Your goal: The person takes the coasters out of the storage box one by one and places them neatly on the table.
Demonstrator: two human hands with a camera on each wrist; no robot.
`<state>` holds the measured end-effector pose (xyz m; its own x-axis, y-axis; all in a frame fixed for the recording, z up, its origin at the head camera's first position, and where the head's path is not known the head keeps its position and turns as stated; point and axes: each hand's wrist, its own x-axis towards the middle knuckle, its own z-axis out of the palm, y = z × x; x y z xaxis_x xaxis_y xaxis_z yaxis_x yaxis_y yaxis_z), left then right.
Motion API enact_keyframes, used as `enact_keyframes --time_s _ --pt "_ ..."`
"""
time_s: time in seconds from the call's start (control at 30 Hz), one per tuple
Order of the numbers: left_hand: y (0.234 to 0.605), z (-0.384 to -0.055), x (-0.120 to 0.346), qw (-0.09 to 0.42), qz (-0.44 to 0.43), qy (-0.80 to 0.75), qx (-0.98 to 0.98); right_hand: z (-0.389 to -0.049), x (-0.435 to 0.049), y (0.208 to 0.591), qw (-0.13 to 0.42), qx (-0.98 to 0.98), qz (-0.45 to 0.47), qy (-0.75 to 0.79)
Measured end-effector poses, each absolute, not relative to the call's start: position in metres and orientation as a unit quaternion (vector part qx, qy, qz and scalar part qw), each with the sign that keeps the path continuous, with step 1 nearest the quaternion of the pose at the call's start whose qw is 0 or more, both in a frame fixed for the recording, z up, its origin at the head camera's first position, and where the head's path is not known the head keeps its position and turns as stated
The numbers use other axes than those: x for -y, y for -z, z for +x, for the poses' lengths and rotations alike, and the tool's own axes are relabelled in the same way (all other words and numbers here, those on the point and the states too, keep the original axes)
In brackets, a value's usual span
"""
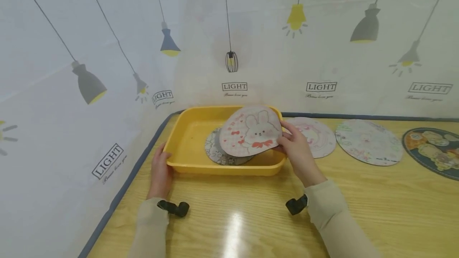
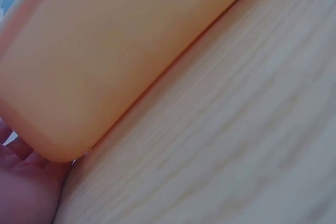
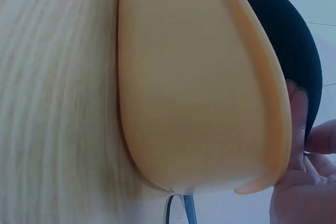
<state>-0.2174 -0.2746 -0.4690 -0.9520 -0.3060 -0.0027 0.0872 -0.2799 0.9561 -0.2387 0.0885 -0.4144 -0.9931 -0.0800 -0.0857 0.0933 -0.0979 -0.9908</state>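
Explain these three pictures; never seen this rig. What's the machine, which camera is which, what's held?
There's no machine: a person works with two bare hands. The wide picture comes from a head camera looking forward and down. The two close-ups come from cameras worn on the wrists, one per hand, showing mainly the tray's outer wall.

On the wooden table sits a yellow tray. The left hand holds its near-left corner. The right hand's grip pinches a round bunny disc, tilted above a grey patterned disc in the tray. To the right lie a pink-patterned disc, a pale floral disc and a dark food-print disc, cut off by the picture's edge.
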Motion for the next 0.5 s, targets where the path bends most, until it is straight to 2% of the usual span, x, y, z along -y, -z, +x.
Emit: enact_keyframes --time_s 0.33,0.5 --pt "0.472 -0.219 0.274 0.123 0.087 0.804 0.576 -0.219 -0.115 0.417 0.101 -0.578 -0.028 0.810" --pt "0.472 -0.219 0.275 0.122 0.083 0.801 0.581 -0.208 -0.133 0.416 0.098 -0.547 -0.015 0.832"
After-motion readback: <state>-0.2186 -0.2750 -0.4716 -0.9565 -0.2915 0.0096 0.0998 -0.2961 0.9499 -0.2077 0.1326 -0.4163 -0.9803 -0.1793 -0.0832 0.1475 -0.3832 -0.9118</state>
